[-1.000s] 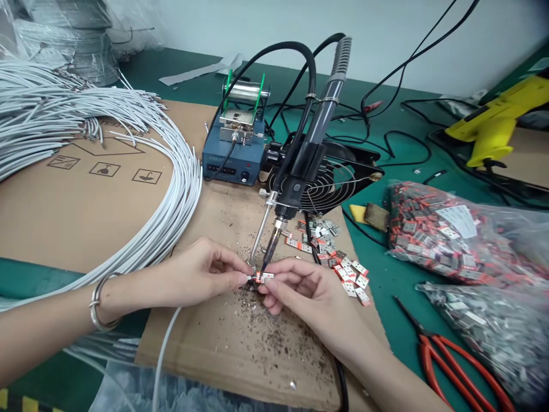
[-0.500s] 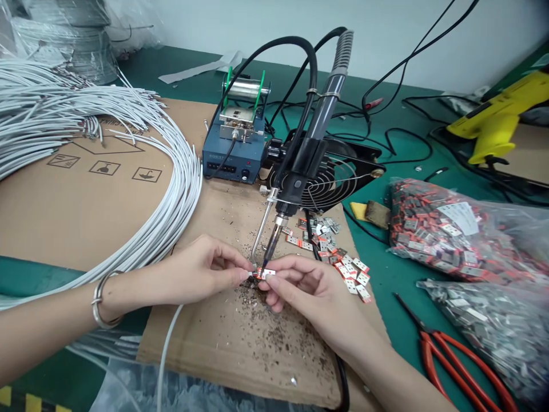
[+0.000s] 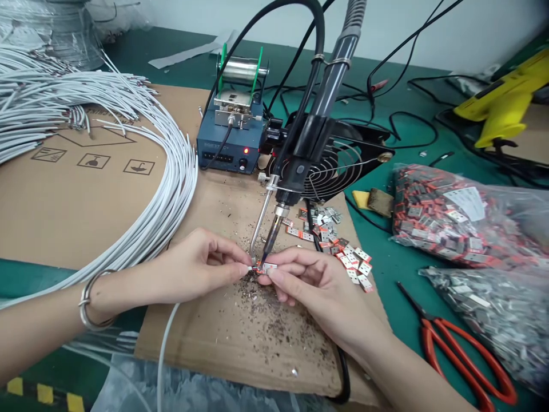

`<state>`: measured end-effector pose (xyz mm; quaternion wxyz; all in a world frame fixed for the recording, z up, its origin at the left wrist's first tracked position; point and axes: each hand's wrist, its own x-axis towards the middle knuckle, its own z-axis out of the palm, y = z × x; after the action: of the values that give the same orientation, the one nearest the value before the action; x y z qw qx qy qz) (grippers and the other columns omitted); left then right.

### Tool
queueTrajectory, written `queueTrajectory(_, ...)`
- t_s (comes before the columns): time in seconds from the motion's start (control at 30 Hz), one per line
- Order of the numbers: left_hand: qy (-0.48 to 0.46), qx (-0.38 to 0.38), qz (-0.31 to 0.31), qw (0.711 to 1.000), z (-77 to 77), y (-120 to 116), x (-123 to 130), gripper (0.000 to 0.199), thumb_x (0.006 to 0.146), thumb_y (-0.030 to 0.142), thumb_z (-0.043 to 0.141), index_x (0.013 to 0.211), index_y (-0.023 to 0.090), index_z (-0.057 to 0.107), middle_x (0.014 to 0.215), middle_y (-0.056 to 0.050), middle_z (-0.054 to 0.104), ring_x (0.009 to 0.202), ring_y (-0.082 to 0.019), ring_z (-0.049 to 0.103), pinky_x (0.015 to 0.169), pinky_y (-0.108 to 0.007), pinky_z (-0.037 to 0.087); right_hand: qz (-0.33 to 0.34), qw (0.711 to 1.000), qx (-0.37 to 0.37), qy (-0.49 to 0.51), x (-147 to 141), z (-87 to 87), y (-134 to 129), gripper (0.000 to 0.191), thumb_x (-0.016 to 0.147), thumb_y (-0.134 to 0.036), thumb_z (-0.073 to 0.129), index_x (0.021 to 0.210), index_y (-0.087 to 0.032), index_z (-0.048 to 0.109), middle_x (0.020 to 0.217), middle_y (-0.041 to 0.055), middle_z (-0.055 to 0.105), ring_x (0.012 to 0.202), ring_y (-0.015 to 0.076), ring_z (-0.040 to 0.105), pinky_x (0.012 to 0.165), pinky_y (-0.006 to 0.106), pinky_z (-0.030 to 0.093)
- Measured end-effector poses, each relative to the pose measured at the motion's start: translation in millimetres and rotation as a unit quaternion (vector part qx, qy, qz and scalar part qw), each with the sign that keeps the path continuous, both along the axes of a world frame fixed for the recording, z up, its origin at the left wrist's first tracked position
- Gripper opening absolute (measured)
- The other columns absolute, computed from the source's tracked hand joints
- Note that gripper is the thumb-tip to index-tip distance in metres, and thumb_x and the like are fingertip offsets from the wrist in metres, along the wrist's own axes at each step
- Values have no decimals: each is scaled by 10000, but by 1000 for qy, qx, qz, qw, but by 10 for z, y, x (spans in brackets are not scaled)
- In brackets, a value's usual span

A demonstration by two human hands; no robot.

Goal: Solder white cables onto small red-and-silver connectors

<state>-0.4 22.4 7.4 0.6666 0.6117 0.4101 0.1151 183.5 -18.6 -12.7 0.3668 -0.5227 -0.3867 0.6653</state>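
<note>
My left hand [image 3: 217, 266] pinches the end of a white cable [image 3: 165, 337] between thumb and fingertips; the cable runs down beneath the hand. Closed around a small orange-and-silver connector [image 3: 269, 267], my right hand [image 3: 306, 280] holds it against the cable's end. The tip of the mounted soldering iron [image 3: 274, 226] comes down onto the place where cable and connector meet. Beside it, a thin metal feed tube [image 3: 259, 224] ends just above the same spot. Fingers hide part of the connector.
Behind stands a blue solder feeder [image 3: 227, 150] with a solder spool [image 3: 240, 67] and a fan [image 3: 334, 169]. Loose connectors [image 3: 354, 260] lie at right, beside bagged connectors [image 3: 446, 220], bagged metal parts [image 3: 484, 320] and red-handled scissors [image 3: 450, 343]. White cables [image 3: 180, 171] fill the left.
The feeder's red light now glows. The connector has shifted slightly under the iron tip, both hands keeping their pinch. The whole view has moved a little.
</note>
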Motion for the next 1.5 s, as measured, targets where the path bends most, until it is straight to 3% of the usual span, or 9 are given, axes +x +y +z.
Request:
queueTrajectory(0.47, 15, 3, 4, 1000, 31, 10, 0, 112, 770, 189, 551, 742, 133, 644, 470, 80, 472, 384, -46, 310, 385, -175, 273, -11, 1000, 23, 9, -25, 15, 3, 197, 603, -308, 760, 720, -170, 681, 610, 48, 718, 435, 89, 549, 405, 189, 434)
queueTrajectory(0.77, 36, 36, 1, 999, -5, 12, 7, 132, 765, 185, 547, 762, 124, 663, 613, 23, 612, 517, -80, 467, 471, -179, 353, -12, 1000, 23, 6, -39, -14, 6, 180, 613, -286, 748, 721, -171, 661, 616, 32, 711, 423, 73, 525, 401, 175, 435)
queueTrajectory(1.03, 37, 42, -14, 998, -17, 3, -23, 209, 782, 272, 538, 800, 117, 676, 541, 34, 553, 429, -63, 337, 389, -185, 262, -4, 999, 39, -32, -35, 8, 7, 158, 630, -284, 730, 699, -172, 642, 591, 32, 683, 431, 85, 515, 396, 191, 429)
queueTrajectory(1.23, 50, 52, -25, 997, -96, -1, -61, 261, 793, 328, 522, 787, 110, 666, 602, 4, 548, 522, -90, 378, 458, -206, 283, -5, 999, 35, -27, -41, -4, 5, 147, 619, -272, 738, 693, -171, 660, 583, 23, 681, 446, 80, 519, 398, 169, 426)
queueTrajectory(1.5, 51, 54, -12, 997, -72, -6, -39, 270, 792, 346, 519, 791, 110, 651, 595, 9, 516, 536, -97, 382, 472, -214, 287, -13, 1000, 10, -25, -36, 29, 12, 181, 596, -286, 755, 687, -163, 660, 576, 33, 691, 422, 71, 507, 391, 167, 410)
